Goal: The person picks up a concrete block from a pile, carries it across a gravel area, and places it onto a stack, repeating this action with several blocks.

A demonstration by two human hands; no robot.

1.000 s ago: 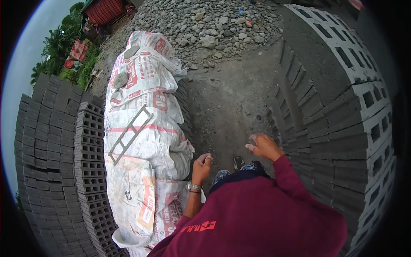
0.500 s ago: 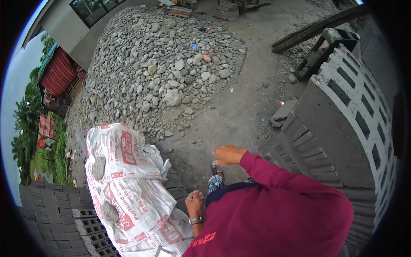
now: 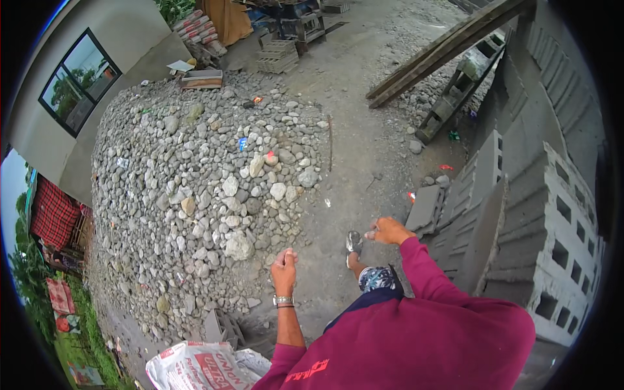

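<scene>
My left hand (image 3: 284, 272) hangs in front of my body, its fingers curled in and nothing visible in them. A metal watch and a dark band are on that wrist. Farther right, my right hand (image 3: 391, 231) is bent at the wrist with the fingers loosely curled, also with nothing seen in it. Both are in the air, touching nothing. A foot in a sandal (image 3: 353, 242) steps on the ground between them. Nearest my left forearm lies a white and red cement sack (image 3: 201, 367), cut off by the lower edge.
A wide gravel heap (image 3: 214, 175) fills the left. Stacked hollow blocks (image 3: 565, 247) rise on the right, with broken block pieces (image 3: 426, 208) beside the path. Wooden beams (image 3: 448, 55) slant across the far right. A wooden tray (image 3: 202, 79) sits behind the gravel.
I have moved forward past the sacks, which slid toward the lower edge. My left hand has swung forward and up; my right hand is farther right. A foot has stepped ahead.
</scene>
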